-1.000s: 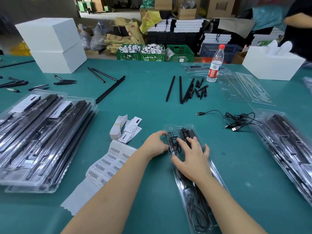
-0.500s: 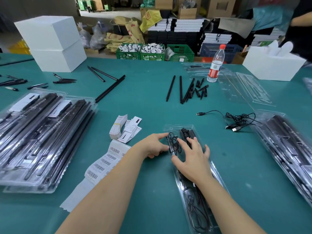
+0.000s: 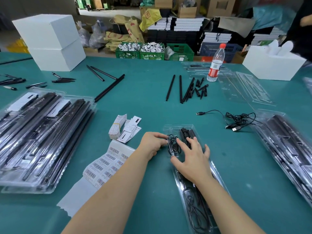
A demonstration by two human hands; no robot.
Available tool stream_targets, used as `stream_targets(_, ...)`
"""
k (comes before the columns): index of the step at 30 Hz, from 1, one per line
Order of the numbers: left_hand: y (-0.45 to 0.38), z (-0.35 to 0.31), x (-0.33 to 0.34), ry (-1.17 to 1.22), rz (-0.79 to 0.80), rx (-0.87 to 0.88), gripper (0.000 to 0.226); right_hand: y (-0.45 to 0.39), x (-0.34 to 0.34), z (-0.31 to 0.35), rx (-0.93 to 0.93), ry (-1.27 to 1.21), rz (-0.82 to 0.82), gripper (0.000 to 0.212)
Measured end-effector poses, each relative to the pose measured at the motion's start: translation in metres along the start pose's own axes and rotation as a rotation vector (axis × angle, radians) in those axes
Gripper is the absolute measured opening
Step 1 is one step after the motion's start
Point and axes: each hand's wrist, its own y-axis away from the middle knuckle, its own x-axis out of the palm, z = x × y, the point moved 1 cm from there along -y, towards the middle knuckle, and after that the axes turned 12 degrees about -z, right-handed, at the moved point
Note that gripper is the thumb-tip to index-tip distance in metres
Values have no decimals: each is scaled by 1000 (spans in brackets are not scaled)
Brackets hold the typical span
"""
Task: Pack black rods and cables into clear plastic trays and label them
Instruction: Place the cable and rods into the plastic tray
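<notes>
a clear plastic tray [image 3: 217, 176] lies lengthwise on the green tabletop [image 3: 148, 102], near centre, running from the hands toward the near edge. inside it sit black rods [image 3: 186, 134] at the far end and a coiled black cable [image 3: 173, 145] just left of them; more cable [image 3: 194, 211] loops in the near part of the tray. the left hand [image 3: 152, 144] rests at the tray's left edge with curled fingers, its fingertips pinching at the coiled cable. the right hand [image 3: 192, 158] lies flat on top of the tray, fingers spread and straight, pressing down and gripping nothing.

left of the hands are a sheet of barcode labels [image 3: 108, 164] and a small stack of paper tags [image 3: 116, 127]. filled trays are stacked at the far left [image 3: 38, 135] and along the right edge [image 3: 290, 147]. loose black rods [image 3: 180, 88] lie farther back, with a loose usb cable [image 3: 236, 119] to the right and a water bottle [image 3: 216, 63] beyond. empty clear trays [image 3: 248, 88] lie just right of the bottle.
</notes>
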Motion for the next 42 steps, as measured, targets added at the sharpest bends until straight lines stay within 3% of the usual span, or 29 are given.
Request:
stream_targets(4, 3, -3, 2, -52, 5, 8, 22, 0, 2, 0, -2, 20, 1, 83)
stream_targets(14, 4, -6, -16, -164, 285, -16, 43, 0, 3, -1, -8, -8, -10, 81)
stream_targets(20, 2, -1, -7, -196, 218, 24, 45, 1, 2, 0, -10, 4, -2, 81)
stream_targets(32, -1, -34, -2, -558, 255, 68, 53, 2, -2, 1, -12, -23, 4, 78)
stream_targets(42, -4, -35, 4, -576, 215, 63, 38, 2, -1, 0, -19, -11, 6, 75)
